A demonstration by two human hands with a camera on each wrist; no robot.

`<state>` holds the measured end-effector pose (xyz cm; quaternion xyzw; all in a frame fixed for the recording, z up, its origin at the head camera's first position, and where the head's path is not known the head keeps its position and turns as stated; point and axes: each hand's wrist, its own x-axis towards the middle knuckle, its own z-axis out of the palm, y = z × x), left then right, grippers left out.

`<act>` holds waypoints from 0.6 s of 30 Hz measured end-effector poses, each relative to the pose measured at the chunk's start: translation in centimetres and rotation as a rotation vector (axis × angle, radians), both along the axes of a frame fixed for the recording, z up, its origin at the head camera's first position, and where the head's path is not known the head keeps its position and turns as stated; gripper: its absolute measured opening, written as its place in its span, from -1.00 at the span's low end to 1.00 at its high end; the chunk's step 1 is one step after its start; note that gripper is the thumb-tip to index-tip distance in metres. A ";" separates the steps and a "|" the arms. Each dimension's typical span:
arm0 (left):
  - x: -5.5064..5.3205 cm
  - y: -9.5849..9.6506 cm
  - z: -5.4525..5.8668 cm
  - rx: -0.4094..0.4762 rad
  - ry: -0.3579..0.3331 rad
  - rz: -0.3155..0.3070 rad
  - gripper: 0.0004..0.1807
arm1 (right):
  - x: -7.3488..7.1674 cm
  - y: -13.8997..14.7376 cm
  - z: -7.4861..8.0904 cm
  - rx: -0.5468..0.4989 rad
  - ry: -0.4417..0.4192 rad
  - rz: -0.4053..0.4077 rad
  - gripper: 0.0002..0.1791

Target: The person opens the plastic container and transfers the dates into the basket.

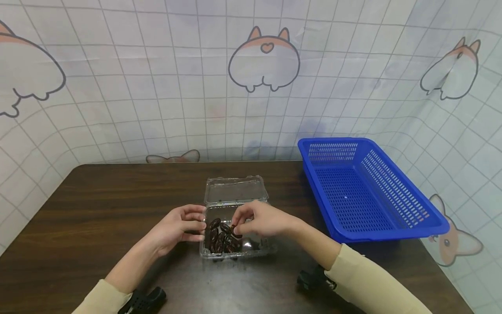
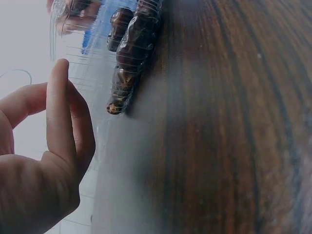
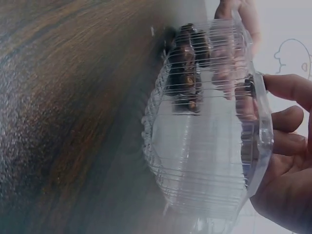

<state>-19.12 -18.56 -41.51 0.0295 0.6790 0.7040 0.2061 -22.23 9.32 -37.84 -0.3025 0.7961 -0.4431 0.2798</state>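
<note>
A clear plastic clamshell box (image 1: 256, 254) sits on the table, its lid (image 1: 235, 191) folded back on the far side. Several dark, glossy dates (image 1: 220, 240) are heaped in its left half. My left hand (image 1: 176, 229) rests its fairly straight fingers against the box's left wall. In the left wrist view, more dates (image 2: 135, 46) show through the ribbed plastic. Reaching in over the near rim, my right hand (image 1: 260, 219) pinches a date (image 1: 236, 231) between thumb and fingertips, above the heap's right edge. The right wrist view shows that date (image 3: 249, 87) partly, through the box wall.
A blue plastic basket (image 1: 386, 239) with perforated sides stands at the right of the dark wooden table (image 1: 117, 192). Behind the table hangs a white gridded sheet (image 1: 157, 109) with cartoon animals.
</note>
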 end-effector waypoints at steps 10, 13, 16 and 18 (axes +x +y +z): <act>0.1 0.1 0.2 -0.011 -0.001 0.017 -0.39 | 0.0 0.7 1.1 -0.077 0.000 -0.077 -0.86; 0.1 0.1 0.2 -0.003 0.002 0.011 -0.39 | 0.1 1.0 1.2 -0.080 0.040 -0.091 -0.85; 0.2 0.1 0.2 0.006 0.007 0.001 -0.39 | 0.3 1.2 1.4 -0.079 0.064 -0.110 -0.85; 0.2 0.1 0.2 0.006 0.009 -0.003 -0.39 | 0.5 1.4 1.6 -0.084 0.065 -0.121 -0.85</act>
